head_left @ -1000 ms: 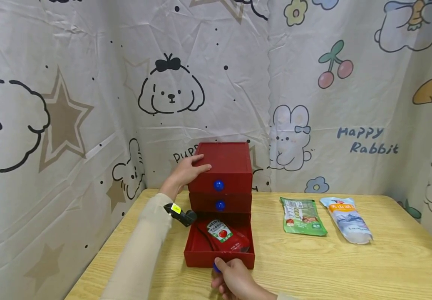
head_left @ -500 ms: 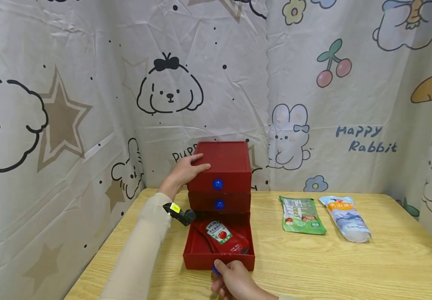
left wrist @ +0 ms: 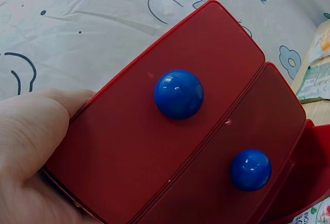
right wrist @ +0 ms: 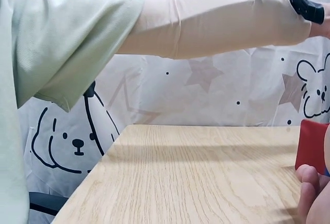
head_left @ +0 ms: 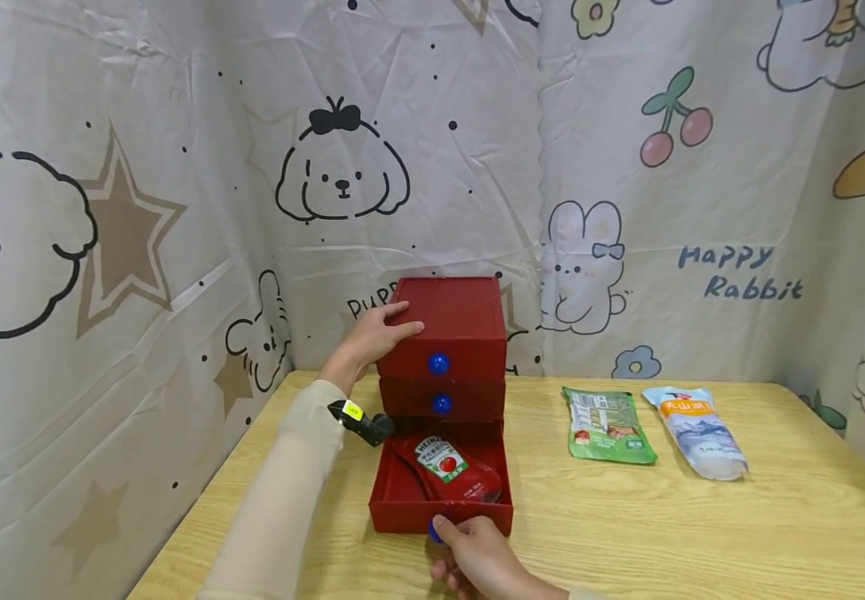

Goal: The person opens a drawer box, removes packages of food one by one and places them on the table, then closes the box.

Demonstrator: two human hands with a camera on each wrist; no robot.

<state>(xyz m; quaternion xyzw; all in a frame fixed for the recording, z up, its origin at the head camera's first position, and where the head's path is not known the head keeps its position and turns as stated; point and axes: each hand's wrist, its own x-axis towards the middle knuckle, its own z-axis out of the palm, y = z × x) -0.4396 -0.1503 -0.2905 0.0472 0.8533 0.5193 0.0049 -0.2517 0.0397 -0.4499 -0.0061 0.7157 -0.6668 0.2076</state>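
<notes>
A small red drawer cabinet stands on the table, its bottom drawer pulled out. Inside that drawer lies a red Heinz ketchup pouch. My left hand rests on the cabinet's upper left edge, two extended digits on top; its other fingers are hidden in the head view. The left wrist view shows this hand against the cabinet's side, beside the upper blue knob. Thumb forward, my right hand pinches the bottom drawer's blue knob, which is mostly covered.
Right of the cabinet lie a green food packet and a blue-and-white pouch with an orange band. The wooden table meets a printed cloth backdrop at the back and left. The middle drawer is closed.
The head view has shifted slightly. Both hands keep their places on the cabinet and the knob; the drawer stands out about as far as before.
</notes>
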